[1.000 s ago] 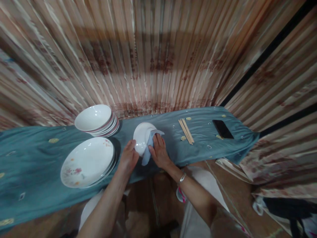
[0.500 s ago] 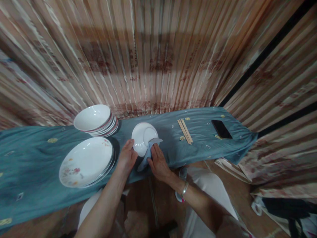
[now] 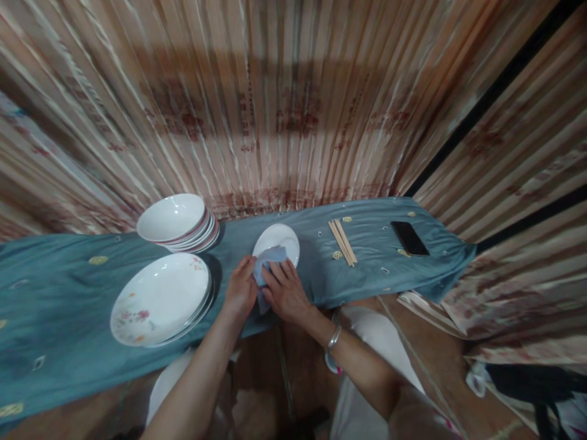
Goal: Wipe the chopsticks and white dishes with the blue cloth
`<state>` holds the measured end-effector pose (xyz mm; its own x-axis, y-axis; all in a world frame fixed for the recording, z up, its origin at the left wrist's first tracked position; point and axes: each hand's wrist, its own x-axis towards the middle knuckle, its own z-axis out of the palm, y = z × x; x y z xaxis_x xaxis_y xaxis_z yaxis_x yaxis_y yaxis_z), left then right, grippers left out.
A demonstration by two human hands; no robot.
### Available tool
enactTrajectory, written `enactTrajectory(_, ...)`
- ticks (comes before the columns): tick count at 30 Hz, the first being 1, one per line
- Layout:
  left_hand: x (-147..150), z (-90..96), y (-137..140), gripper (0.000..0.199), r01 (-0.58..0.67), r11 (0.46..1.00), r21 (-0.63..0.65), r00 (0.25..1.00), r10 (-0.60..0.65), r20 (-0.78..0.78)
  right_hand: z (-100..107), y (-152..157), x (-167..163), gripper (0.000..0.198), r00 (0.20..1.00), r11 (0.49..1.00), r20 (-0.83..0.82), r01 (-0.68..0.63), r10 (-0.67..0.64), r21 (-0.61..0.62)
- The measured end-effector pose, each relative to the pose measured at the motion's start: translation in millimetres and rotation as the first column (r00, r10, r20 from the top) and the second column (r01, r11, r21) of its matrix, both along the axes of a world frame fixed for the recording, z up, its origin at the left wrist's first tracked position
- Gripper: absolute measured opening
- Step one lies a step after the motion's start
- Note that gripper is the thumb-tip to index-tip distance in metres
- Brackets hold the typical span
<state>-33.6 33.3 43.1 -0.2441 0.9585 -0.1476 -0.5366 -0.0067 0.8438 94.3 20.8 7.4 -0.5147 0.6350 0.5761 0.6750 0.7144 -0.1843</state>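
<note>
Middle of the teal tablecloth [image 3: 68, 293], right in front of the person, there's a small white dish [image 3: 279, 235] getting a wipe, or that's how I read the step. The left hand [image 3: 241, 287] is closed in a pinch on its edge around 8 o'clock, though the cloth bunches right there so I can't make out exactly how the fingertips sit. The right hand [image 3: 287, 290], at about 5 o'clock, has its fingers loosely spread, holding a blue cloth [image 3: 270, 256] against the dish. From the dish, the stacked bowls [image 3: 174, 217] are at 10 o'clock, the stacked plates [image 3: 160, 299] at 8, the chopsticks [image 3: 343, 243] at 3, with the phone [image 3: 409, 238] farther out the same way. Imo the next pass calls for a steady left pinch and light, even pressure toward the uncovered far side, around 1 o'clock.
</note>
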Motion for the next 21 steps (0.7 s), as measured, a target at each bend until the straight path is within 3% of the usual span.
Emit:
enactTrajectory(6,4.3,0.6,-3.3,0.012,0.068,0.993,0.092,0.998,-0.068,-0.005,17.7,15.5,3.7,0.052,0.999,0.998,-0.024,0.048,-0.048,-0.028)
enactTrajectory(13,8.5,6.7,-6.7,0.004,0.054,0.998,0.007,0.998,-0.055,0.032,36.8,34.9,11.0,0.051,0.974,0.986,-0.183,0.109,-0.132,-0.126)
enactTrajectory(21,11.1,9.7,-6.3,0.005,0.062,0.997,0.040,0.995,-0.065,0.081,13.3,68.6,20.3,0.057,0.846,0.946,-0.463,0.132,-0.264,-0.297)
